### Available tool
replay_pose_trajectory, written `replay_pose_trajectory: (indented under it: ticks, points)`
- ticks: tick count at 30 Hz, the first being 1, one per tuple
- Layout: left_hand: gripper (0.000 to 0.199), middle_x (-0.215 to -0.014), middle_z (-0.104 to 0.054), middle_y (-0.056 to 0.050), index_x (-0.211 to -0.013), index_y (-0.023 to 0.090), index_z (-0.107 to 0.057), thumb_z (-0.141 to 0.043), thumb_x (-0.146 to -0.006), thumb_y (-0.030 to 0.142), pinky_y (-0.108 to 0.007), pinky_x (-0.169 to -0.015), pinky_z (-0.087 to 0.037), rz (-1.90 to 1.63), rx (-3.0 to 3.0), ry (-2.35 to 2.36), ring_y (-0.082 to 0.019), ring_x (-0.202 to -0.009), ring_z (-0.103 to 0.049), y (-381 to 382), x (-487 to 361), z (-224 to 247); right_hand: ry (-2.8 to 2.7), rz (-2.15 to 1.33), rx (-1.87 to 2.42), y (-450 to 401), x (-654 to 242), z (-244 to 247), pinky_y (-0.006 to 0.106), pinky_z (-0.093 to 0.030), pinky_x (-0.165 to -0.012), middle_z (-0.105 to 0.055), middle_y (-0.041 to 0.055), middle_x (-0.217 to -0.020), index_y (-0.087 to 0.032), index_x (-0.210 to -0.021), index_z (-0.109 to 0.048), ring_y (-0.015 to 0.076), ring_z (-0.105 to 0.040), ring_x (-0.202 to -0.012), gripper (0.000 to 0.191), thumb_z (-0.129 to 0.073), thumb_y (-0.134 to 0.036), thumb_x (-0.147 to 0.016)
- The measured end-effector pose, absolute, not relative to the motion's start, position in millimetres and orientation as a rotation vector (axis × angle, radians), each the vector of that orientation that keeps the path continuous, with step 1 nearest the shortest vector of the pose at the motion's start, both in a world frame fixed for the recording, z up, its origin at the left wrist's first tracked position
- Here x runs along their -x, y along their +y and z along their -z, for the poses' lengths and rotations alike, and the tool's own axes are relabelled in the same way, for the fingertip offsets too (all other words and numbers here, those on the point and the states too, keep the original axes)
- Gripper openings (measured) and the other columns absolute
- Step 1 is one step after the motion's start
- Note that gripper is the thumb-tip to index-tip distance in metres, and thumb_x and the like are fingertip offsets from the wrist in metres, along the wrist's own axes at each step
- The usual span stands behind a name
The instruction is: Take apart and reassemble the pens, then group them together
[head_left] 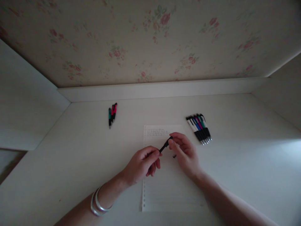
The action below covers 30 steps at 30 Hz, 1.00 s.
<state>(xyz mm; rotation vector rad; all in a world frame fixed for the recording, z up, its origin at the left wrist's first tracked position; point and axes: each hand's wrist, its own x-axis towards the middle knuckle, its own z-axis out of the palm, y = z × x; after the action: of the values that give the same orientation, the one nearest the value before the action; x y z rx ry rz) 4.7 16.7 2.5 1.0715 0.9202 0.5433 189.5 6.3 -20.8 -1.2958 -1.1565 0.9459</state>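
Observation:
A slim black pen (pixel 164 147) slants between my two hands above a sheet of paper (pixel 155 191). My left hand (pixel 144 161) pinches its lower end between thumb and forefinger. At the upper end, the thumb and fingers of my right hand (pixel 186 152) are closed on the same pen. A short dark piece (pixel 174 155) shows just below the right fingers; whether it is held or lies on the paper I cannot tell. The sheet has punched holes down its left edge and several lines of handwriting near the top.
To the right of the paper lies a row of several click pens (pixel 199 128) in white, blue, purple and green with black grips. Farther left are a green pen and two red pens (pixel 113 113). The white desk (pixel 94 163) meets a flowered wall (pixel 141 40) behind.

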Motion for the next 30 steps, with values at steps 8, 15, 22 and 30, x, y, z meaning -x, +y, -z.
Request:
replay_pose_trajectory:
  ticks: [8, 15, 22, 30]
  points:
    - [0.038, -0.063, -0.054, 0.004, -0.092, 0.016, -0.058, -0.058, -0.09, 0.054, -0.019, -0.04, -0.025, -0.603, -1.038, 0.892, -0.005, -0.044, -0.037, 16, -5, 0, -1.463, -0.954, 1.258, 1, -189, 16, 0.035, -0.051, -0.075, -0.07, 0.0024, -0.083, -0.026, -0.122, -0.052, 0.0213, -0.067, -0.083, 0.036, -0.066, -0.036, -0.089]
    - [0.038, -0.055, -0.053, 0.005, -0.105, 0.018, -0.058, -0.059, -0.089, 0.053, -0.017, -0.037, -0.024, -0.628, -0.984, 0.967, -0.007, -0.042, -0.036, 14, -7, -2, -1.366, -0.894, 1.241, 1, -195, 19, 0.038, -0.05, -0.085, -0.068, 0.0044, -0.096, -0.028, -0.125, -0.053, 0.0206, -0.064, -0.09, 0.031, -0.057, -0.038, -0.096]
    - [0.046, -0.057, -0.054, 0.004, -0.118, 0.016, -0.06, -0.057, -0.09, 0.053, -0.018, -0.037, -0.026, -0.645, -0.99, 0.948, -0.008, -0.042, -0.038, 15, -6, -1, -1.49, -0.824, 1.236, 2, -199, 13, 0.039, -0.052, -0.084, -0.07, 0.0068, -0.103, -0.029, -0.122, -0.066, 0.0227, -0.064, -0.096, 0.029, -0.057, -0.035, -0.096]
    - [0.05, -0.055, -0.052, 0.006, -0.125, 0.016, -0.058, -0.058, -0.091, 0.053, -0.017, -0.036, -0.023, -0.638, -1.049, 0.907, -0.006, -0.039, -0.033, 14, -5, -3, -1.726, -0.784, 1.134, 1, -195, 4, 0.04, -0.053, -0.082, -0.072, 0.0082, -0.093, -0.023, -0.099, -0.074, 0.0232, -0.066, -0.09, 0.017, -0.058, -0.025, -0.094]
